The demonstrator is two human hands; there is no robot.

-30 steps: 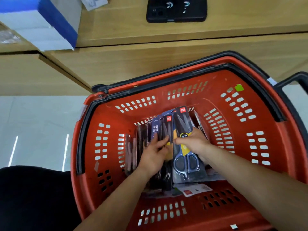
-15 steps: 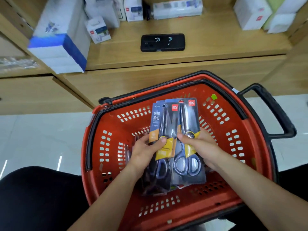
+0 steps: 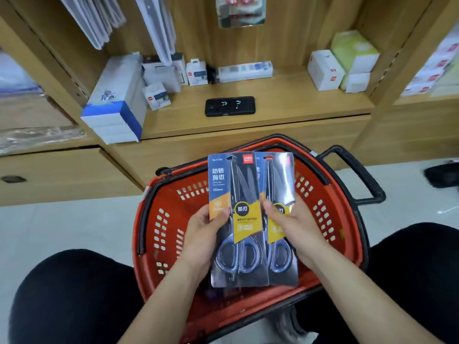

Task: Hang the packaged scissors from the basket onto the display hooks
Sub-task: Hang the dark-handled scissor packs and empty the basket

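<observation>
Thumbs pinch overlapping scissor packs (image 3: 244,194); left hand (image 3: 200,235) and right hand (image 3: 298,227) fingers hidden behind; basket (image 3: 330,199) floor obscured.

a wooden shelf (image 3: 285,100) is seen beyond the left hand (image 3: 202,234) and the right hand (image 3: 295,227). a black phone (image 3: 230,106) is laid flat on it, straight past both hands, near the front edge. farther left of the left hand, a blue-and-white box stack (image 3: 116,105) is set at the shelf's front corner, and small white boxes (image 3: 196,72) are grouped behind it. past the right hand, white boxes (image 3: 325,70) and a green box (image 3: 352,49) are placed toward the back. a pale floor (image 3: 62,227) is spread below the shelf, out to either side of the hands.
</observation>
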